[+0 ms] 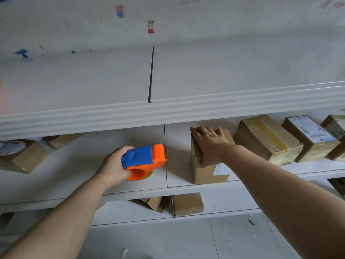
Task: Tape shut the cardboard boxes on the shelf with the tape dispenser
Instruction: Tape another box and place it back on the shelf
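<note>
My left hand (113,166) grips an orange and blue tape dispenser (144,161) over the middle shelf (84,176), its nose pointing right. A gap separates it from a brown cardboard box (207,171) standing near the shelf's front edge. My right hand (209,144) lies flat on top of that box, fingers spread, thumb down its front-left corner. A white label shows on the box's front face.
Three more boxes line the shelf to the right: one with a yellow tape strip (267,139), one with a shipping label (310,137), one at the frame edge (336,131). More boxes sit at left (24,156) and on the lower shelf (186,204). An upper shelf (168,109) overhangs.
</note>
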